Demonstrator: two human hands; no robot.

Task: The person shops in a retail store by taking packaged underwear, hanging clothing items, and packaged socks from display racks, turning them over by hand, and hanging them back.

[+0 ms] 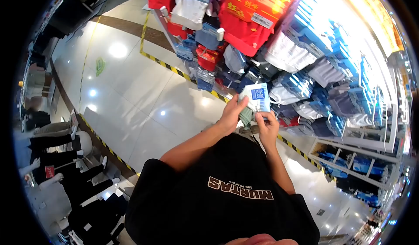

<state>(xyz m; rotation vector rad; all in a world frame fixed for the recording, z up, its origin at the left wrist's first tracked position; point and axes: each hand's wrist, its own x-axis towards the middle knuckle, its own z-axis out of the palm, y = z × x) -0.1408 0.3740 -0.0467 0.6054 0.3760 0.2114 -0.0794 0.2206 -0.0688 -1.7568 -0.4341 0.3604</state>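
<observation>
In front of my chest is a carded garment pack, with a pale blue and white card, a dark blue label and folded green fabric hanging under it. My left hand is closed on the pack's left side, thumb lying over the card. At the lower right edge of the card, my right hand pinches it between thumb and fingers. The garment's exact kind is hard to make out. Just beyond the pack hang similar carded garments in white, grey and blue.
A display rack holds many hanging packs, among them red ones. A lower wire basket holds blue packs. Yellow-black tape edges the tiled floor. Clothed mannequins stand at the left.
</observation>
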